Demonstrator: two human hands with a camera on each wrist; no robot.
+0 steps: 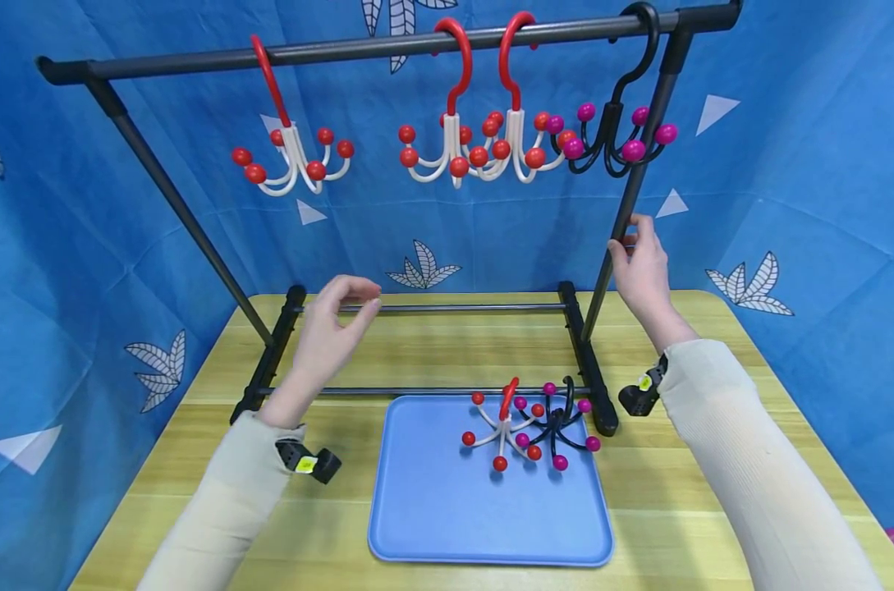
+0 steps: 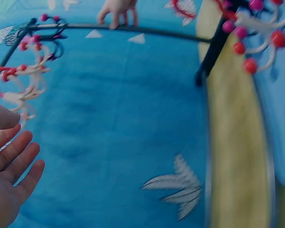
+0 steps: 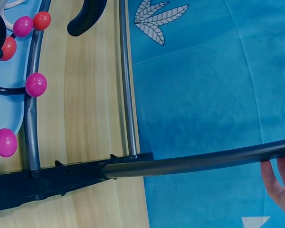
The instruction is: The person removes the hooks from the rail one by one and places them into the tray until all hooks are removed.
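Rack progress, left to right: top rail (image 1: 387, 48) already carries four multi-prong hooks: a white-and-red hook (image 1: 291, 144) far left, two more white-and-red ones bunched at centre (image 1: 454, 135) (image 1: 516, 131), then a black hook with magenta balls (image 1: 616, 123) at the right end. Two remain on the blue tray (image 1: 432, 509): a white-and-red hook (image 1: 502, 423) and a black-and-magenta hook (image 1: 561, 419), lying on their prongs, touching and tangled at the tray's back right corner. So judged roughly two-thirds hung, two to go.

Left hand (image 1: 336, 324) is raised in the air over the rack's lower rear bar, fingers loosely spread, holding nothing; the left wrist view shows the palm open too. Right hand (image 1: 639, 263) is on the right upright post (image 1: 631, 205), fingers wrapped around it, seemingly steadying the frame.

Tray hooks look like small plastic claws: curved top hook, several upturned prongs tipped with round balls. Wooden table (image 1: 712, 427) beneath, blue leaf-print cloth (image 1: 84, 205) behind.
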